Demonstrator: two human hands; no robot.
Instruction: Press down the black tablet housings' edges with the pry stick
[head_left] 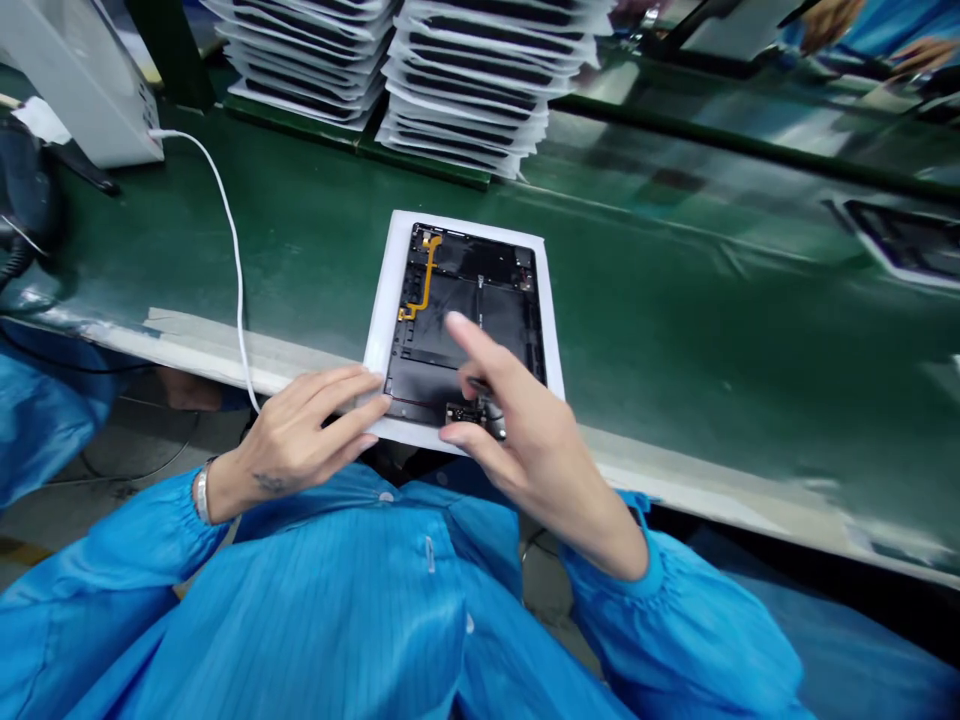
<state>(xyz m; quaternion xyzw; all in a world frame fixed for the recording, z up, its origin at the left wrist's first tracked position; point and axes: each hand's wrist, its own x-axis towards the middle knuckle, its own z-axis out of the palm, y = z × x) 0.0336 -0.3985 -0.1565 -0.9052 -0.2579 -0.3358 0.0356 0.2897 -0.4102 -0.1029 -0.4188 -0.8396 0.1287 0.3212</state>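
Observation:
An open tablet housing point(465, 320) lies face down on a white sheet point(379, 330), showing black inner panels and an orange flex cable point(424, 280) along its left side. My left hand point(300, 440) is spread at the near edge, its fingertips resting on the housing's corner and the sheet. My right hand point(517, 430) pinches a small circuit board point(465, 412) between thumb and fingers at the housing's near edge. Its index finger is raised over the black panel. My fingers hide part of the board.
A green conveyor belt point(675, 250) runs past me, with tall stacks of white trays holding black housings point(472, 80) at its far side. A white cable point(232, 240) leads from a white device point(75, 80) at the left. A co-worker's hands point(825, 25) show at top right.

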